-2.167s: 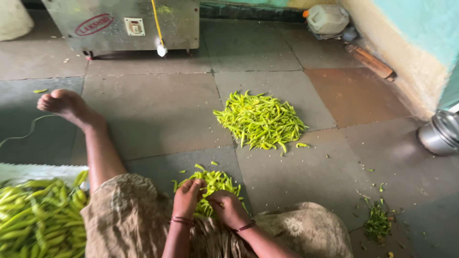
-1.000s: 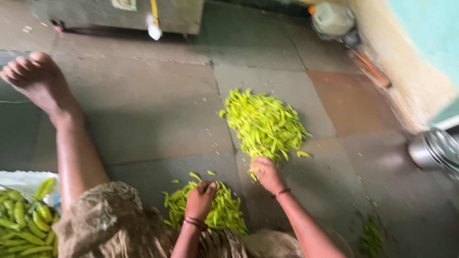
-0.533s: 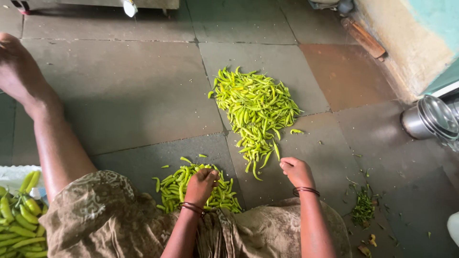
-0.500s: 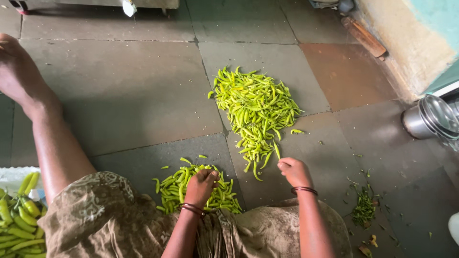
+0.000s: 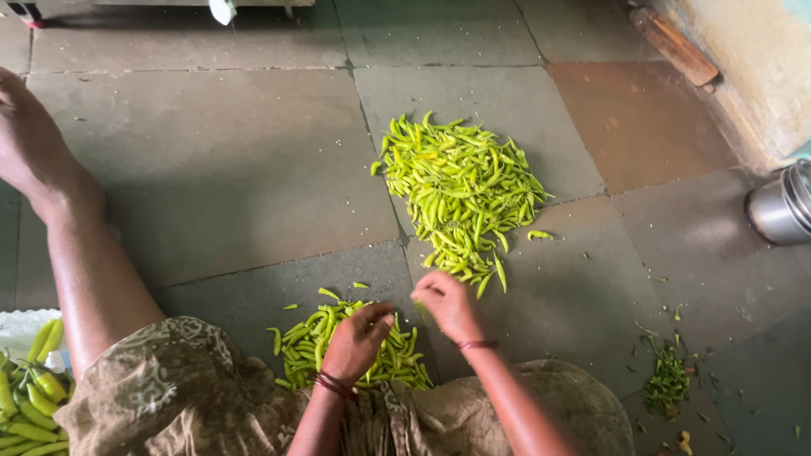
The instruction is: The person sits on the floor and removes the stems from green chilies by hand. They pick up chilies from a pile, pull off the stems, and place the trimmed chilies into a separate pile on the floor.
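At far left lay a tub of chillies (image 5: 29, 397). The left hand (image 5: 359, 342) rested curled on the small chilli pile (image 5: 355, 346), fingers closed into it. Just right of it, the right hand (image 5: 446, 304) was pinched shut; whether it held a chilli I cannot tell. Beyond its fingertips lay the large chilli heap (image 5: 460, 194).

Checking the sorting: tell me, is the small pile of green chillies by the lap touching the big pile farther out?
No: a strip of bare stone floor separates the small pile from the big pile.
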